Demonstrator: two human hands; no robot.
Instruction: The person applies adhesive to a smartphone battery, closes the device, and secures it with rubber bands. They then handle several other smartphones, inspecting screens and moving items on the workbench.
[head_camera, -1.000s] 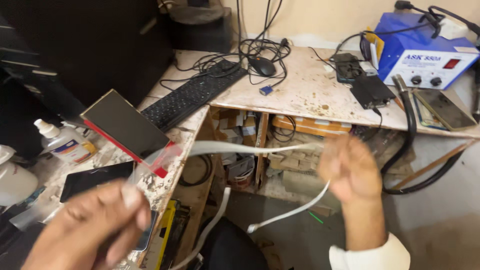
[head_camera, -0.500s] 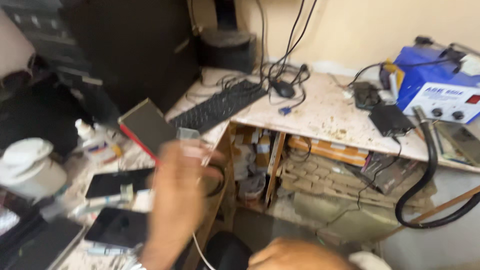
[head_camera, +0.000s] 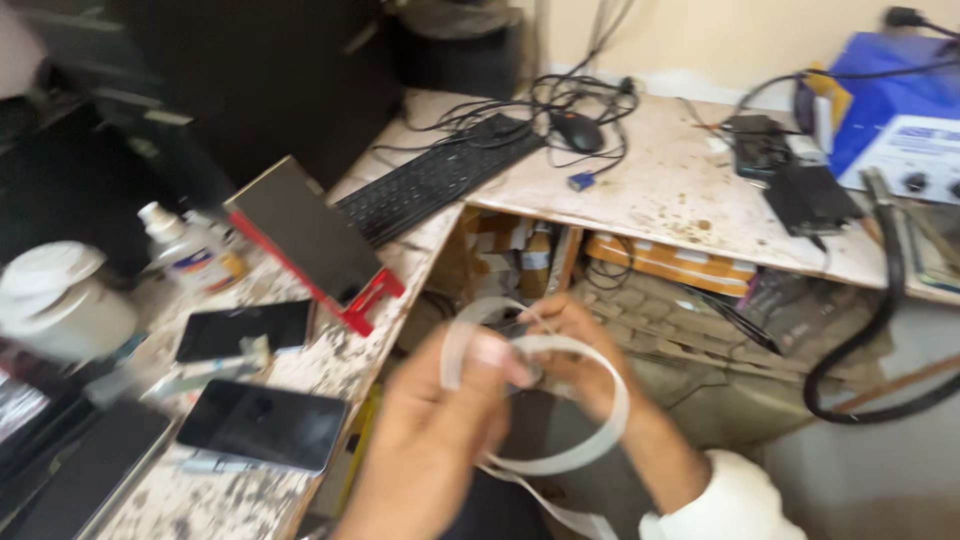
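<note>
— Looping up, that pale flat strip (head_camera: 560, 400)? Where is it sitting against the hands?

— It is curling in a ring between them, below the bench (head_camera: 660, 190) edge. The left hand (head_camera: 440, 440) is pinching it at the top, thumb pressed over the band, so that grip is closing on the strip. The right hand (head_camera: 580, 360) is sitting inside the loop with its fingers curled round the band; it is blurred, but it seems to be holding too. A loose tail is hanging down beneath both.

— And the packages?

— A flat red-edged box (head_camera: 310, 240) is leaning on the near bench, tilted, just beside the black keyboard (head_camera: 430, 180). A small white bottle (head_camera: 190, 250) with a coloured label is standing left of it, near a white round tub (head_camera: 60, 300). Two dark phones (head_camera: 260, 425) are lying flat closer in. A blue machine (head_camera: 890, 110) with a white front panel is sitting at the far right.
</note>
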